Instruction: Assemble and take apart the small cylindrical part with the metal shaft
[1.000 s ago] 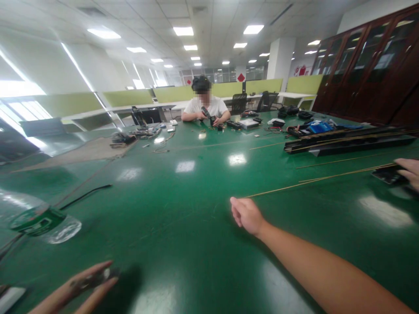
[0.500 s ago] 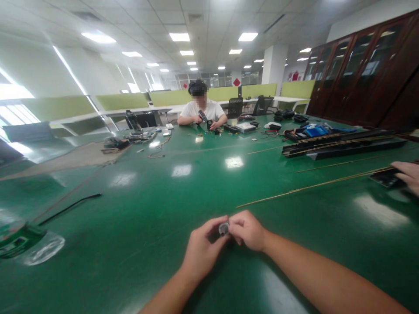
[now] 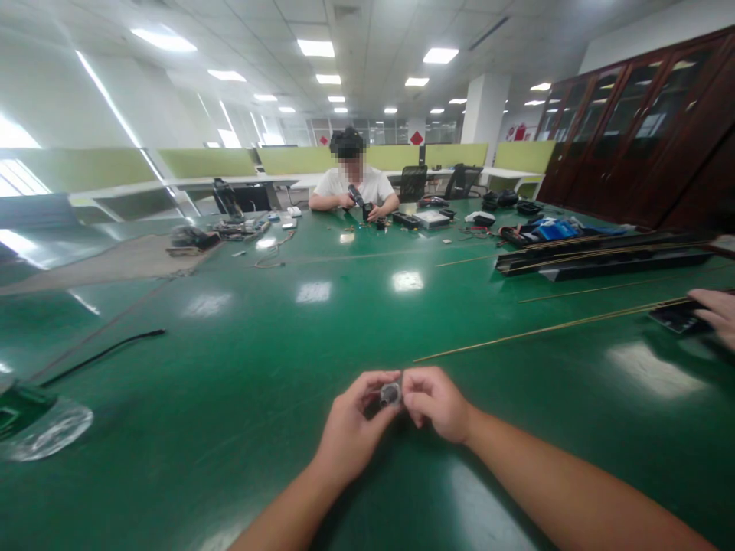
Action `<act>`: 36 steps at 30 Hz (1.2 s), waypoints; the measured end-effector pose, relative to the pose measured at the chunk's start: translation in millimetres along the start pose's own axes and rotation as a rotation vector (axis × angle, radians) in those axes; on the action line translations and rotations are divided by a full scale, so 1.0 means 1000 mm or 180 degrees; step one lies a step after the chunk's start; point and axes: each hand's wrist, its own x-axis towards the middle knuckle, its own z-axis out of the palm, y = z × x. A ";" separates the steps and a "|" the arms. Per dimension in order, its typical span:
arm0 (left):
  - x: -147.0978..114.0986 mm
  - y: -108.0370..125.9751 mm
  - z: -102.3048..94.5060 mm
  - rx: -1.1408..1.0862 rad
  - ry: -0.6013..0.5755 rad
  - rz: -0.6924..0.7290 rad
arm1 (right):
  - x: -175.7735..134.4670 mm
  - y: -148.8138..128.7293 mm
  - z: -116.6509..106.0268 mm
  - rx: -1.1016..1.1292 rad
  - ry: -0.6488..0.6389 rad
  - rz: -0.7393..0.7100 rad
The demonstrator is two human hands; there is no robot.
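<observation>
Between the thumb and fingers of my left hand point(image 3: 351, 425) is a small round grey metallic part point(image 3: 390, 395), its round end facing me; its exact kind is too small to make out. My right hand point(image 3: 435, 403) is closed in a pinch at the part's right side. Whether its fingertips grip the part or something thin beside it, I cannot tell. Both hands are held close together above the green tabletop point(image 3: 258, 413). Just beyond them lies the tip of a long thin brass-coloured rod point(image 3: 488, 340).
A plastic bottle point(image 3: 51, 432) lies at the left, near a black cable point(image 3: 109, 353). Black channels point(image 3: 620, 256) and tools fill the right side. Another person's hand point(image 3: 717, 312) rests on a black device point(image 3: 677, 315). Across the table a person point(image 3: 356, 187) holds a power tool.
The view has shifted slightly. My right fingertips sit a little apart from the part's front, and its round end shows more fully. My left hand keeps its hold.
</observation>
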 end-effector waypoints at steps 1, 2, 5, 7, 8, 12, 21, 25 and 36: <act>0.000 0.001 0.000 0.0035 0.0013 0.0024 | 0.000 0.001 0.000 0.0033 -0.0006 0.0022; 0.000 0.001 0.000 0.0058 0.0017 0.0045 | 0.000 0.001 0.001 0.0059 -0.0008 0.0044; 0.000 0.001 -0.001 0.0101 0.0051 0.0110 | 0.000 0.001 0.001 0.0101 -0.0011 0.0072; 0.000 0.000 -0.002 0.0181 0.0111 0.0167 | 0.000 -0.001 0.001 0.0105 -0.0028 0.0052; -0.001 0.000 -0.002 0.0253 0.0153 0.0209 | 0.000 -0.001 0.001 0.0104 -0.0043 0.0048; 0.000 0.001 -0.006 0.0669 0.0267 0.0407 | 0.001 -0.001 0.002 0.0058 -0.0082 0.0114; 0.007 -0.001 -0.029 0.1416 0.0109 0.0737 | 0.004 0.001 0.003 -0.1243 0.0519 -0.0038; 0.008 -0.004 -0.027 0.1432 0.0178 0.0643 | 0.004 0.003 0.003 -0.1645 0.0553 -0.0063; 0.008 -0.001 -0.022 0.1230 0.0213 0.0790 | 0.002 -0.006 0.005 -0.1949 0.0631 -0.0328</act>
